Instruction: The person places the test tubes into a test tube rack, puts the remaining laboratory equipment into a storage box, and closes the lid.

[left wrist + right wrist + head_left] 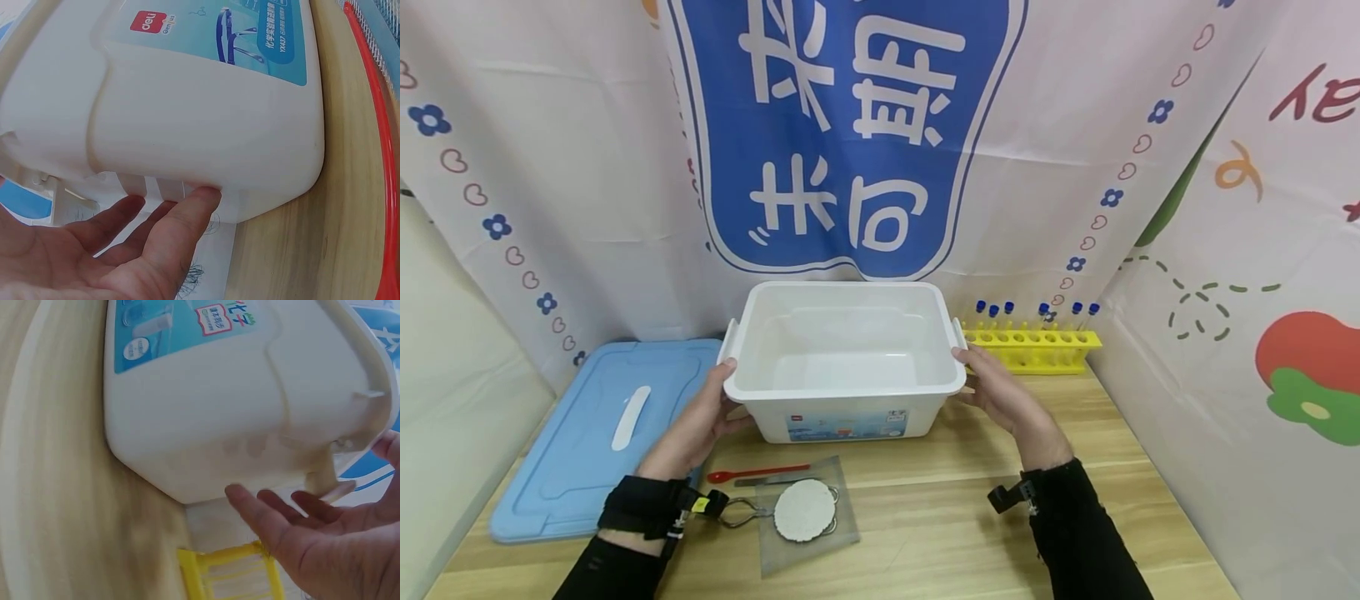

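Observation:
A white plastic storage bin (pixel 844 404) with a blue label stands upright on the wooden table, its interior bare. At its left end is my left hand (pixel 703 410), thumb by the rim. In the left wrist view, the fingertips (pixel 209 194) touch the bin's side wall below the handle. My right hand (pixel 1000 400) is at the other end, with its thumb at the rim. The right wrist view shows loosely extended fingers (pixel 265 515) close beside the wall; contact there is hard to tell.
A blue lid (pixel 587 442) lies at the left. Behind the right hand stands a yellow rack (pixel 1026 340) with several blue-capped tubes. In front of the bin are a red spoon-like stick (pixel 760 472), a grey strip, a clear bag (pixel 842 533) and a white round pad (pixel 805 510).

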`<state>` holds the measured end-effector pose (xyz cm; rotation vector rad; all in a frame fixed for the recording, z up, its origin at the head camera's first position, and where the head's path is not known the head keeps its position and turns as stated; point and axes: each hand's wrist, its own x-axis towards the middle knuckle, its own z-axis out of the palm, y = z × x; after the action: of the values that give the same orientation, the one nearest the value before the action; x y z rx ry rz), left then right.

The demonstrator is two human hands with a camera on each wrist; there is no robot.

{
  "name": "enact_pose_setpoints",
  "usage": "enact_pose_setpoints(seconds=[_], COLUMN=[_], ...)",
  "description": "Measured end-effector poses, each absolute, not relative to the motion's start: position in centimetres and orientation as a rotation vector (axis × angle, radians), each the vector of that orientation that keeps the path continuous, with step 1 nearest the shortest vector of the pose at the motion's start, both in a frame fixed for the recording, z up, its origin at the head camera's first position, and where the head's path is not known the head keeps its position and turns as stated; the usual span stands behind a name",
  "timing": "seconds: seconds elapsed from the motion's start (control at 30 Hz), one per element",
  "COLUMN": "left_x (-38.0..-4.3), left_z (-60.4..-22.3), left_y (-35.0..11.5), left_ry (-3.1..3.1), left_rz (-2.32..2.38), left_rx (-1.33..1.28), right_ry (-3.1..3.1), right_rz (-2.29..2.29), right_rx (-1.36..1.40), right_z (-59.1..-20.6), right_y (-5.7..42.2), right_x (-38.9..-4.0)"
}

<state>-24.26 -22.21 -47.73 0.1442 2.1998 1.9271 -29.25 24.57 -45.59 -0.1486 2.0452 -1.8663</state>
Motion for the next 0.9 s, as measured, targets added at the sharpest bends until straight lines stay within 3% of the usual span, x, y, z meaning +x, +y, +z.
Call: enact_pose_setpoints(seconds=[0.57, 0.9], left_x=[-24.4, -23.9], left_z=[-46.8, -45.1], left_y=[-23.3, -24.5], left_ry=[2.214, 2.509], left_rz=[1.836, 1.465], left_rx=[0.203, 0.103], right_ry=[1.922, 1.942], right_rz=[-1.918, -1.904], right_rx=[-0.164, -0.158], right_z=[-47.6, -47.6], right_y=[24.1, 24.2], right_x=[-29.6, -29.6])
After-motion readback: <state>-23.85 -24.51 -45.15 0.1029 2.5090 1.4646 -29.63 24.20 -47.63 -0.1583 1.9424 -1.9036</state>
